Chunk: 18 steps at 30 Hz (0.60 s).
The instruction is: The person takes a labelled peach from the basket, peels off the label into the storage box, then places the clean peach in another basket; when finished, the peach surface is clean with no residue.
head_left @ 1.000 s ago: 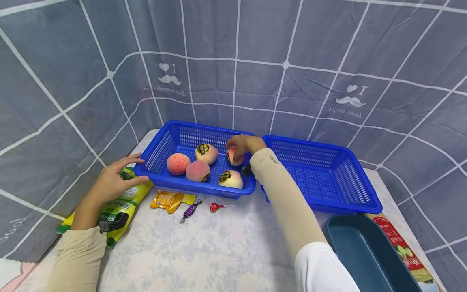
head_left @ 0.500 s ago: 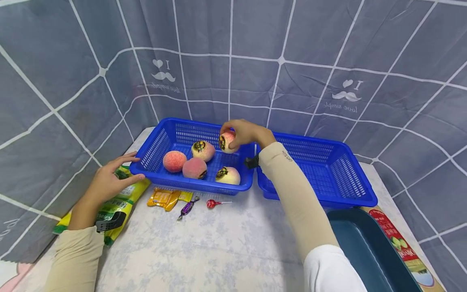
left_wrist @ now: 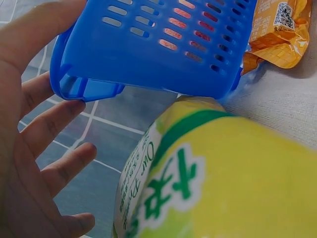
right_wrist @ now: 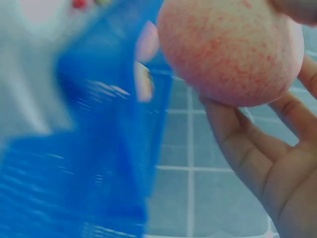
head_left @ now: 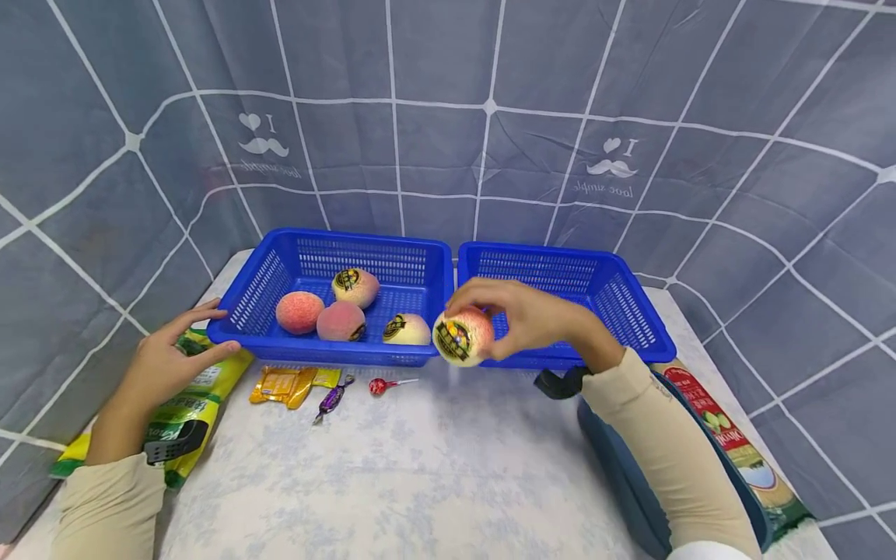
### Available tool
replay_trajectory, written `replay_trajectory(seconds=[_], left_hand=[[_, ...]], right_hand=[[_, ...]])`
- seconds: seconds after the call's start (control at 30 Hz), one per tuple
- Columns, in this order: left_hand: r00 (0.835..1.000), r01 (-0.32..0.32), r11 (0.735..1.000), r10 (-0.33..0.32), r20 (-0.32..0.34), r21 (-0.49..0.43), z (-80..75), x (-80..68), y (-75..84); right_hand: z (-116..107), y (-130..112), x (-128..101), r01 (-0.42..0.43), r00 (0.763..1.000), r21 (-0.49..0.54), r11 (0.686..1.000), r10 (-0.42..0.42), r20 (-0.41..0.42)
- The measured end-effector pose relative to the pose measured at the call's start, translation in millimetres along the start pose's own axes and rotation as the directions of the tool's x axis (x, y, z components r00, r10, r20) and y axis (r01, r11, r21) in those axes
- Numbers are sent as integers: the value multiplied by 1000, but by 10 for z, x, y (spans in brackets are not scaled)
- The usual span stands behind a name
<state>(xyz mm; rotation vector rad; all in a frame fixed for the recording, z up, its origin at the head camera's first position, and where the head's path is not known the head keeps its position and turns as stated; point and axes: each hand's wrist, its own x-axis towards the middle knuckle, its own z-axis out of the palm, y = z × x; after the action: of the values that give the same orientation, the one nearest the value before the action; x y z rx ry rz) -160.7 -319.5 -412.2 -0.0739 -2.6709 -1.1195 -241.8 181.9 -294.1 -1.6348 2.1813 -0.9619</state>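
Broadly, two blue mesh baskets span the middle of the frame: the left basket [head_left: 315, 352] at centre-left, the right basket [head_left: 546, 264] at centre-right. A yellow-green bag [head_left: 217, 389] lies at lower left, under the left forearm.

The left hand [head_left: 164, 362] is beside the left basket's near-left corner, thumb and fingers spread wide, fingertips against the rim; nothing is gripped. The right hand [head_left: 525, 311], right of centre, holds the peach [head_left: 458, 338] between thumb and fingers, in front of the gap between the baskets.

That peach should handle as light for its bulk, though whether it is real fruit or a model cannot be told. Its matte, fuzzy-looking skin suggests little slipping; a soft squeeze seems wise, since real flesh would bruise and foam would dent. The best hold is probably round its widest part, thumb opposite the fingers, pressure spread over the pads and kept off the dark sticker, which may be slicker. The present hold nearly matches this: the sticker faces out, uncovered.

Four other peaches [head_left: 341, 321] rest in the left basket. Smaller yet, orange packets [head_left: 280, 386], a purple-wrapped candy [head_left: 332, 399] and a red lollipop [head_left: 378, 386] lie before it.
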Motion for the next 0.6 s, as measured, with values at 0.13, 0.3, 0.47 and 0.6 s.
replay_trajectory(seconds=[0.13,0.3,0.47,0.6], left_hand=[[1000,-7,1000,7,-13,3,2,4,-31],[999,-13,1000,12,-47,-20,-13,-12,-92],[999,-10,999,9,-44,-36,6,-20,-109],[999,-27,999,26,-35,-34,17,9,-73]], right_hand=[[363,-48,-328,23,998,91,996,-28,61],[702,101,-497,-60,986,212,975,24,167],[894,266,-587,-185,966,286,940,121,227],[920,276,-659,-260,953,275,926,200,228]])
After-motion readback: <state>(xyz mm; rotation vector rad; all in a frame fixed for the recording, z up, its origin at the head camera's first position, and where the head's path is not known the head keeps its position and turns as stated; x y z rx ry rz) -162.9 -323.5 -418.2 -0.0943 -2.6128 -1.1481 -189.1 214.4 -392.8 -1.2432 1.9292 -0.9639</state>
